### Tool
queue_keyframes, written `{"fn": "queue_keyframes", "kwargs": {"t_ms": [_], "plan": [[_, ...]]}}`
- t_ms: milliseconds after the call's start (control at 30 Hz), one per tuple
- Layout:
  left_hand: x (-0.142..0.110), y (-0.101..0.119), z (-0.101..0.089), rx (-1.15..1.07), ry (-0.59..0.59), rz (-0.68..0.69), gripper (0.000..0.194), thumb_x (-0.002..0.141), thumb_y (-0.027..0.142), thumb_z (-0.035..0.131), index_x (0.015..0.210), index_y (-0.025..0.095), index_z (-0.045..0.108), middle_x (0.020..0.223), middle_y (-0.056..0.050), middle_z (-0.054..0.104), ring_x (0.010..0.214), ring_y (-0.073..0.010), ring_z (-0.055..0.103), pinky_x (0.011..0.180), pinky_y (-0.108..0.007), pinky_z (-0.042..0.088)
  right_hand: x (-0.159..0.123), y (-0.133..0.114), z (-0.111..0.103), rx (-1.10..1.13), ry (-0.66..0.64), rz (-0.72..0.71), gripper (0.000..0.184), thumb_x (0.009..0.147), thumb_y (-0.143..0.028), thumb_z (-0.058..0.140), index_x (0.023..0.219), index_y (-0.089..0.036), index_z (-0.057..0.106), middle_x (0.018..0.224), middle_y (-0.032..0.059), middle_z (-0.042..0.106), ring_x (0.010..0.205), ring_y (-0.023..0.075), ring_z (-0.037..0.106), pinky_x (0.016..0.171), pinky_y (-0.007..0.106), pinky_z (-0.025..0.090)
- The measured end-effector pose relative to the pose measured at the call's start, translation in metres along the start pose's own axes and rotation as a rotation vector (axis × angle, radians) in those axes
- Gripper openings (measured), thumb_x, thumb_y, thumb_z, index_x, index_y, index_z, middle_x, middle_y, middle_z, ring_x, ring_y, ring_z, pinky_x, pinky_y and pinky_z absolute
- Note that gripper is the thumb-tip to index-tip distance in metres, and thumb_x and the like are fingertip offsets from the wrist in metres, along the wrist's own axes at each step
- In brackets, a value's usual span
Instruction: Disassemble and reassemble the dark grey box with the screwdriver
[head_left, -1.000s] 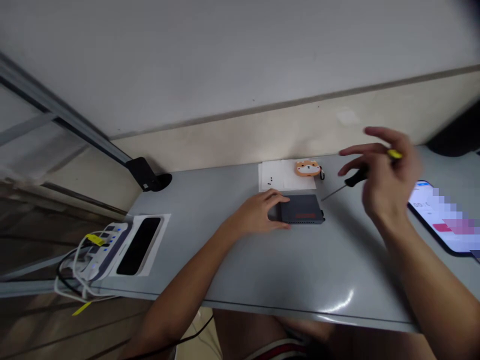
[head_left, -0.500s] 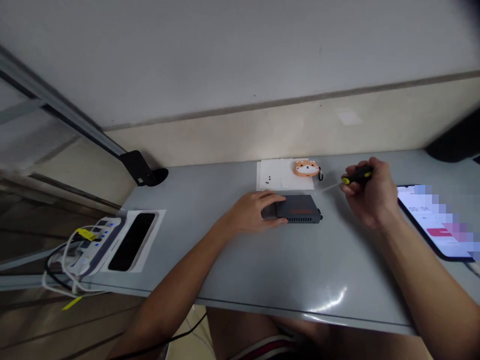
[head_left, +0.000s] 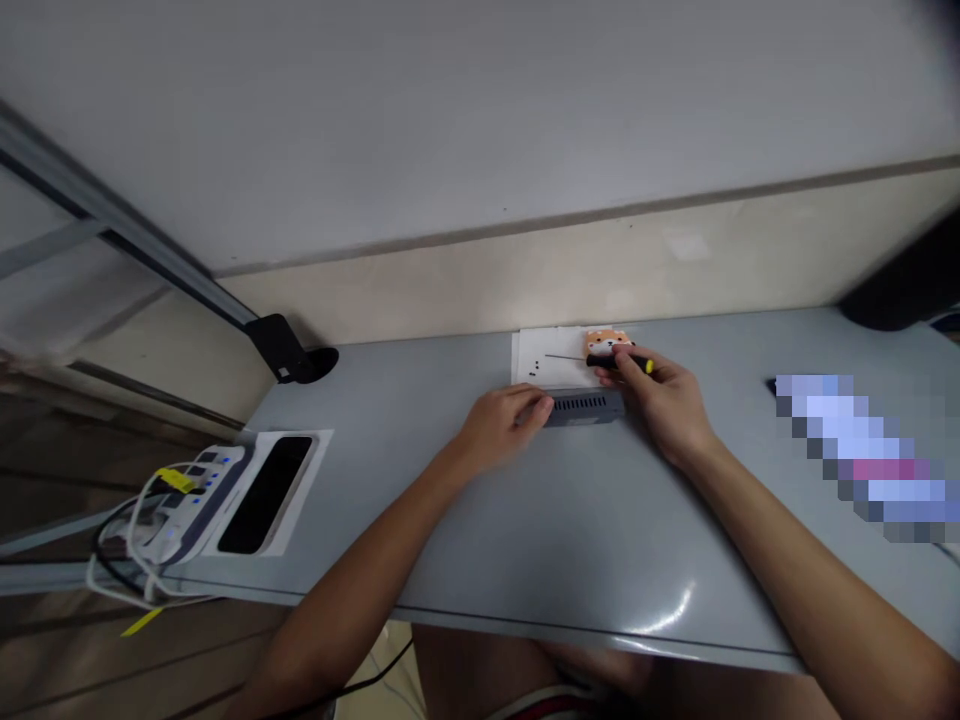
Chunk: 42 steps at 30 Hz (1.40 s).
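Against a cream-coloured wall (head_left: pixel 420 292), a glossy grey tabletop (head_left: pixel 465 540) is set, and toward its back a flat, dark grey, rectangular box (head_left: pixel 581 410) is held. A row of narrow slots is shown along its visible face; whether it is tilted or stood on edge cannot be told. Its left end is gripped by the left hand (head_left: pixel 499 424), presumably for steadiness. A slim screwdriver with a black-and-yellow handle (head_left: pixel 602 362) is grasped in the right hand (head_left: pixel 670 405), its thin shaft pointed leftward over white paper sheets (head_left: pixel 559 339). Tiny black pieces (head_left: pixel 532 374), probably screws, are laid there, perhaps to stand out against the white. On the paper's right end, an orange-and-white animal-faced case (head_left: pixel 600 340) is placed, possibly as a weight.
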<state>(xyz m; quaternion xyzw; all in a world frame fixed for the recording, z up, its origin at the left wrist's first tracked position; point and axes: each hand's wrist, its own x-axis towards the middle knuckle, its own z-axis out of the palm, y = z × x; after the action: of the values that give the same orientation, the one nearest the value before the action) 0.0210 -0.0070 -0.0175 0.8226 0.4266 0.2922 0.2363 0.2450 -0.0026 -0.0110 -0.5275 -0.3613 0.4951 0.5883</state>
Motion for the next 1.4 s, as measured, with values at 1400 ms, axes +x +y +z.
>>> {"fn": "queue_keyframes", "kwargs": {"t_ms": [1400], "plan": [[0.001, -0.013, 0.008, -0.162, 0.152, -0.051, 0.031, 0.087, 0.033, 0.078, 0.113, 0.023, 0.064, 0.081, 0.003, 0.060, 0.068, -0.0125, 0.055, 0.063, -0.023, 0.047, 0.005, -0.022, -0.021, 0.070, -0.160, 0.000, 0.043, 0.065, -0.064, 0.089, 0.077, -0.023, 0.081, 0.086, 0.0018, 0.075, 0.068, 0.0119, 0.055, 0.068, 0.027, 0.050]]}}
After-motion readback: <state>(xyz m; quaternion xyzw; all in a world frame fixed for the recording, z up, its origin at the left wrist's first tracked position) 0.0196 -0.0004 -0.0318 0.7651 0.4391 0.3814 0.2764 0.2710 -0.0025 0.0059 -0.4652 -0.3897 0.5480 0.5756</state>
